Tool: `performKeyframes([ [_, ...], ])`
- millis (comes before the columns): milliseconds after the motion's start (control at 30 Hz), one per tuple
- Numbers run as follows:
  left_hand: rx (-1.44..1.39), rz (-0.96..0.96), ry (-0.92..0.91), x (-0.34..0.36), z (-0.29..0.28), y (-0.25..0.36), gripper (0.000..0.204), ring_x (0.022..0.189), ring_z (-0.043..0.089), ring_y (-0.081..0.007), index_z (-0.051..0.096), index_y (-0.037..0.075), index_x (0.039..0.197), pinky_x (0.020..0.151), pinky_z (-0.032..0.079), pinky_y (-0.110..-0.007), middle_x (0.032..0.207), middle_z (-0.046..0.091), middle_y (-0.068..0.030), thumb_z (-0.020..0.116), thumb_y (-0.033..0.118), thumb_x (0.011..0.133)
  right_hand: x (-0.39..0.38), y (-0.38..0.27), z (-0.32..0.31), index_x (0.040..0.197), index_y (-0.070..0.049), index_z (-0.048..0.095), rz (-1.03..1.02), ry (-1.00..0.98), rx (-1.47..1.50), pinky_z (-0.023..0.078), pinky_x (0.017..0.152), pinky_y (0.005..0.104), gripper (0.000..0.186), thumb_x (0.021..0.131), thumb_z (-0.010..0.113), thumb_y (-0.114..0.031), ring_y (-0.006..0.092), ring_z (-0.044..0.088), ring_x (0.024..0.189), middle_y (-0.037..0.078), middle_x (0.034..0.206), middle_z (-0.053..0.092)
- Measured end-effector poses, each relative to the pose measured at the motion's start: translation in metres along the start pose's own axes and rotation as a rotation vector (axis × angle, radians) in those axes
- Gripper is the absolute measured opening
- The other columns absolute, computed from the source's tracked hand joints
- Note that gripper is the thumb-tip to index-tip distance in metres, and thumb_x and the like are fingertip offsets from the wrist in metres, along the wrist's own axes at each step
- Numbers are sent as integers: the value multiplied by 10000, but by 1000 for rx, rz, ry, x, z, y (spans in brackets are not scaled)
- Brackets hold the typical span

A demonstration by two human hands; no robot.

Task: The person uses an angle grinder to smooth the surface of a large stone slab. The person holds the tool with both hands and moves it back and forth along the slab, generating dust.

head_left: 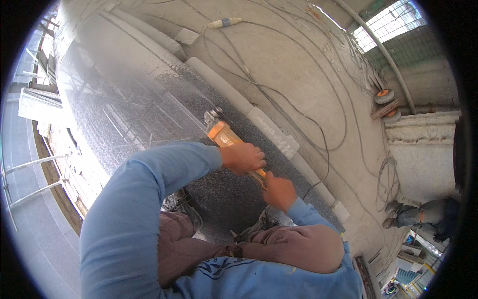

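An orange angle grinder lies tilted across a long dark speckled stone slab, its metal head and disc at the slab's right-hand strip. My left hand is closed around the grinder's body, just behind the head. Nearer to me, my right hand wraps the rear end, where the cord leaves. Pale dust covers much of the slab's left and far surface, with several straight light streaks. Whether the disc touches the stone cannot be made out. I crouch on the slab, knees apart.
Pale stone blocks line the slab's right side. A cable loops over the dusty floor to a whitish connector. At the right are small wheels, a pale wall and a person's legs. Railings stand at the left.
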State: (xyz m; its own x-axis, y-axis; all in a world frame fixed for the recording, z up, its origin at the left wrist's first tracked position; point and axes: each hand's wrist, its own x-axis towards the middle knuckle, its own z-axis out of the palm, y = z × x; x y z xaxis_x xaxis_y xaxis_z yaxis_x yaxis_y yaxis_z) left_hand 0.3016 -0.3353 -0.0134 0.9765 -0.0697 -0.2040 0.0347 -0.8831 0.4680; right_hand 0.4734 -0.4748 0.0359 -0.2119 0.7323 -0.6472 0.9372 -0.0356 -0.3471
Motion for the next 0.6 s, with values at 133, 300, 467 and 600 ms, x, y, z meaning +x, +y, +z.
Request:
performKeyframes([
  [133,-10,30,67,17,5,22,368,973,645,-297,623,30,1045,824,543,-416,986,622,-115,774,213,764,-28,9,0,1084,7,503,25,-28,-25,563,656,518,374,796,689,-144,403,711,741,219,812,699],
  [300,-47,47,51,29,0,40,360,971,646,-300,630,20,1050,823,542,-416,986,630,-123,762,208,773,-48,18,-2,1087,5,501,28,-60,-69,558,633,507,397,779,700,-149,403,706,723,215,805,697],
  [467,-81,37,12,29,-6,39,364,975,645,-306,638,27,1067,836,540,-420,1002,633,-130,762,208,777,-50,16,-6,1078,-6,501,-1,-8,-50,550,612,513,380,769,687,-125,410,700,721,220,802,692],
  [600,-98,13,35,23,-7,33,358,978,644,-306,641,26,1059,844,539,-429,1005,635,-134,763,219,782,-39,17,-2,1046,-6,502,-12,-5,-11,541,607,523,339,773,671,-115,414,695,718,222,786,688],
])
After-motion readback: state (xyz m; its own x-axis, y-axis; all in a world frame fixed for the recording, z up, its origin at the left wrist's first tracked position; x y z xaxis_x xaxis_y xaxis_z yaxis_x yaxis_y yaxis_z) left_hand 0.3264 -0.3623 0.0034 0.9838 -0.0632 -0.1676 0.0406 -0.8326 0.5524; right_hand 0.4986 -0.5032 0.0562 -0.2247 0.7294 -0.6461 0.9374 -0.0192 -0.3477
